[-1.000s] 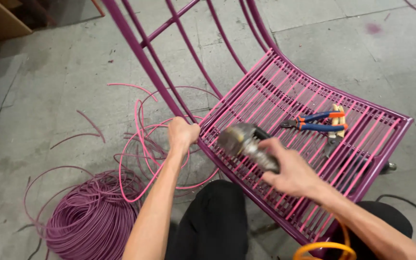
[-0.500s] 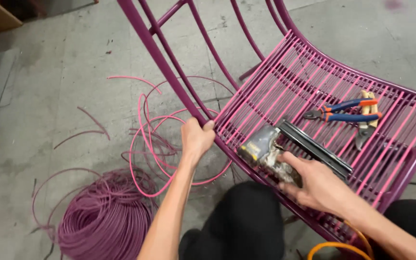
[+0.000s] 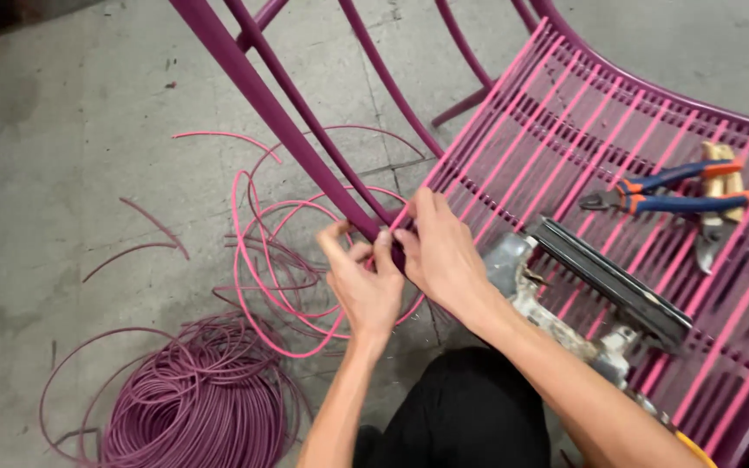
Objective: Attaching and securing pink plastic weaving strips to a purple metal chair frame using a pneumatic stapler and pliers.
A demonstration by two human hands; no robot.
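A: Head view: both hands are seen at the front corner of the chair frame (image 3: 305, 147), where the sloping purple tube meets the woven seat (image 3: 565, 147). What is gripped there?

B: A pink plastic cord (image 3: 240, 234) is pinched against the tube. The left hand (image 3: 364, 290) is curled, its thumb and fingers closed on the cord just beside the tube. The right hand (image 3: 444, 256) is wrapped over the tube's lower end, fingertips pressed to the same spot. The two hands are touching.

A: How is the cord laid from the hands?

B: It is run out to the left and down, in loose loops on the concrete floor (image 3: 62, 173), so its free length lies on the left hand's side. The tube's long axis is slanted up and to the left, away from the hands. The seat strands are stretched away to the right, roughly across the tube.

A: Which hand is nearer the loose cord?

B: The left; the right is set between the cord and the seat.

A: Is anything held by the seat?

B: A staple gun (image 3: 600, 286) is laid on the strands just right of the right wrist, untouched. Blue-and-orange-handled pliers (image 3: 661, 195) and a second, paler-handled tool (image 3: 714, 217) are rested farther right, well apart from the hands.

A: And on the floor?

B: A coil of purple cord (image 3: 192, 407) is lying at lower left, with cut scraps (image 3: 145, 234) scattered near it.
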